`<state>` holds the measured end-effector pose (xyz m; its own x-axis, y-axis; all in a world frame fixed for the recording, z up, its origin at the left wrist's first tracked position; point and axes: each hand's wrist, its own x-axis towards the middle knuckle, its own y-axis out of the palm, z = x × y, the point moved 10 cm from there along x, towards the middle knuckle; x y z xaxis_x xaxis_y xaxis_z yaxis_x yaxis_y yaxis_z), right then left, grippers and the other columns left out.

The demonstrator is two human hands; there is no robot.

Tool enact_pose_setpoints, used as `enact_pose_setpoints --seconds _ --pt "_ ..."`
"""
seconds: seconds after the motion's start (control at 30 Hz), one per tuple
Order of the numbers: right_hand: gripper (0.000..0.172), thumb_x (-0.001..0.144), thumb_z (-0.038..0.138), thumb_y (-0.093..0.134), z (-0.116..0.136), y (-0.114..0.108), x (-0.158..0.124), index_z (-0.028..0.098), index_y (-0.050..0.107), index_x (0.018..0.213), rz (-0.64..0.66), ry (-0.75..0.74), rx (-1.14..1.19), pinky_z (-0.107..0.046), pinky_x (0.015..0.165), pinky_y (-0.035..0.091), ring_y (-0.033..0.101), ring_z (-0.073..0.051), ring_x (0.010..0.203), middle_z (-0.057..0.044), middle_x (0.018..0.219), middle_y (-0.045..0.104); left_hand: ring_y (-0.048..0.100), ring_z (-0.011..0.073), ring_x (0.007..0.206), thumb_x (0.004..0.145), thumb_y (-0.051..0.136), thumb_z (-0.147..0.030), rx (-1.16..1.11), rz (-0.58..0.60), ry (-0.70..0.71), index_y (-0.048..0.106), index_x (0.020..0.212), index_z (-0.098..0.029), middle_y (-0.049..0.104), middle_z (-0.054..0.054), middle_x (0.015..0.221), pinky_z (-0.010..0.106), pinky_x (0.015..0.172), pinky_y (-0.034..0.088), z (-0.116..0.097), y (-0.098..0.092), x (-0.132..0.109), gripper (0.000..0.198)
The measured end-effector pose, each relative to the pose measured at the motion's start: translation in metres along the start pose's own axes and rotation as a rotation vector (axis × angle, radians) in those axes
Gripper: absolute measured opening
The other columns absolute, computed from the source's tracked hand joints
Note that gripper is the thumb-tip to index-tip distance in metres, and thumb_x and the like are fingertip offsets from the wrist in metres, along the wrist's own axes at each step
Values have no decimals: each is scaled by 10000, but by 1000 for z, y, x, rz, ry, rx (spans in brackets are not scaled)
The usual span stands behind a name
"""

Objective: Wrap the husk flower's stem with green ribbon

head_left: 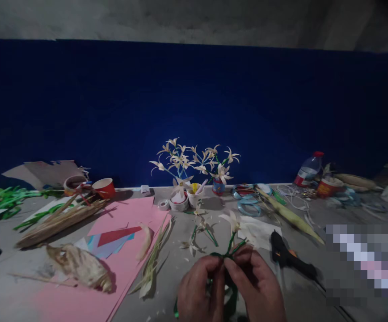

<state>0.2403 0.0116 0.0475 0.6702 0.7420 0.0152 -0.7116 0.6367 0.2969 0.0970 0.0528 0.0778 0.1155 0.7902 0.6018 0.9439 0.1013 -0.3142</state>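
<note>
My left hand [200,286] and my right hand [257,281] meet near the bottom centre, both closed with fingertips pinched on a green stem [230,243]. A pale flower [231,220] tops this stem, its petals spread. Green ribbon [230,302] hangs below and between the hands. Just beyond the hands, small pale flowers on short green stems [210,235] lie on the grey table [167,268]. A black glue gun [289,257] rests to the right of my right hand.
Flowers [180,161] stand in cups at the back. Pink paper [127,259], dried husks [80,266] and an orange cup [104,188] are on the left. A bottle [309,169], blue ribbon rolls [248,207] and a long husk [291,214] lie right. A blue panel [194,98] stands behind.
</note>
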Motion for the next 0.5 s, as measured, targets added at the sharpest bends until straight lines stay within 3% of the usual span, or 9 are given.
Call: enact_pose_setpoints --seconds 0.3,0.5 --pt "358 563 484 874 7 3 -7 200 684 672 -53 13 35 -186 566 492 592 -127 589 27 608 661 682 197 578 942 472 -411 48 -31 -2 666 813 -240 740 37 676 295 599 543 1 -3 -2 289" --pt "276 650 422 844 1 4 -1 208 685 724 38 -4 24 -190 610 509 615 -132 636 25 659 681 704 211 623 940 469 -445 55 -36 -27 671 821 -239 755 47 705 308 627 555 5 -3 -4 312"
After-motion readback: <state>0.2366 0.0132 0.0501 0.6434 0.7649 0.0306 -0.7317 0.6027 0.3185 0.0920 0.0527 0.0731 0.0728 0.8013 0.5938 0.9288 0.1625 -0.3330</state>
